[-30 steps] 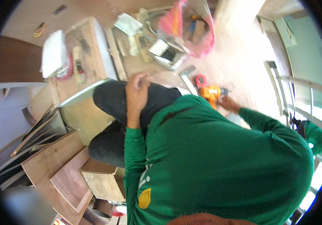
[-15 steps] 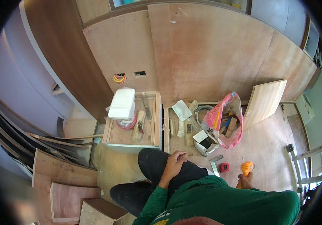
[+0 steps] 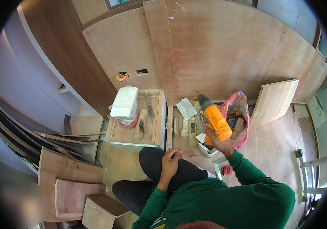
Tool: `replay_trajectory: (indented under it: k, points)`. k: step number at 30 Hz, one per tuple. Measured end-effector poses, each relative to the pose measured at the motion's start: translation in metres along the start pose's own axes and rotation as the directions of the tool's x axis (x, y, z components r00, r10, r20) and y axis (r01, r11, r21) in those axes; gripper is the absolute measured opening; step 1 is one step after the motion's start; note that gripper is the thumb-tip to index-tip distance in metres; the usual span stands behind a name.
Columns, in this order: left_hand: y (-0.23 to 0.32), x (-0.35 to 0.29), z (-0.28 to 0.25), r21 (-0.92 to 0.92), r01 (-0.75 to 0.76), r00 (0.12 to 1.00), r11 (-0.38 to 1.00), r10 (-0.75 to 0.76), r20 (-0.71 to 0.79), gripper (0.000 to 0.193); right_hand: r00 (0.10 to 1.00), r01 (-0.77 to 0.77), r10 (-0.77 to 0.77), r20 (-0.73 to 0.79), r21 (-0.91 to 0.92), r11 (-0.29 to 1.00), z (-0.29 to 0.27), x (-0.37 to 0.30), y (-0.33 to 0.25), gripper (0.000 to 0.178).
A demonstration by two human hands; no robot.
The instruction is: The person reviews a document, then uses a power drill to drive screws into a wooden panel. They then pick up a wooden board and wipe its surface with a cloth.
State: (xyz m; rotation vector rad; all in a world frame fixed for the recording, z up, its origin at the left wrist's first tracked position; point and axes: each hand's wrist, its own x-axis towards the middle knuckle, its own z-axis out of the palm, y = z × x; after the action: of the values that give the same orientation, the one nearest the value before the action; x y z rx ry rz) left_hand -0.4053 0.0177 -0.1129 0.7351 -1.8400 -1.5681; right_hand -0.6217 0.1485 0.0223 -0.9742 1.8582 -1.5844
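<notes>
Right hand: the person's right hand (image 3: pixel 217 142) is closing around the grip of an orange drill (image 3: pixel 217 122).
Drill: its black nose is pointing toward the wooden wall (image 3: pixel 217 49). The body is hanging above the floor (image 3: pixel 260 147), between the floor's left edge and the pink bag (image 3: pixel 243 141), and is partly covering the bag in this view.
Left hand: the left hand (image 3: pixel 170 163) is resting on a dark trouser leg (image 3: pixel 190 170), near the knee. Its fingers are curling loosely; cannot tell whether they are holding anything small.
Floor, back edge: the bag is standing open with wood offcuts inside. A pale board (image 3: pixel 276 103) is leaning on the wall, right of the bag.
Floor, left edge: a sheet of white paper (image 3: pixel 186 108) is lying near this edge. A white box (image 3: pixel 207 153) is sitting farther in, partly hidden by the right hand.
Floor, before the person: a red tape measure (image 3: pixel 227 170) is lying just beside a metal square (image 3: pixel 217 171).
Cabinet: a white package (image 3: pixel 124 102) is resting toward the back left corner of the cabinet (image 3: pixel 123 134) top; a wooden tool (image 3: pixel 140 124) is lying nearer the front edge.
</notes>
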Motion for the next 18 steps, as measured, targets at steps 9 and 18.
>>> replay_trajectory:
  k: [9,18]
  points:
    - [0.07,0.058,-0.028,-0.475,0.039,0.999,0.879,-0.044,0.0,0.041,0.979,0.167,-0.179,0.1,0.116,0.979,0.043,0.021,0.029,0.033]
    - [0.097,0.114,-0.019,-0.516,-0.056,0.979,0.855,-0.055,-0.196,0.03,0.885,0.453,-0.435,0.163,-0.09,0.887,0.026,0.029,0.002,0.053]
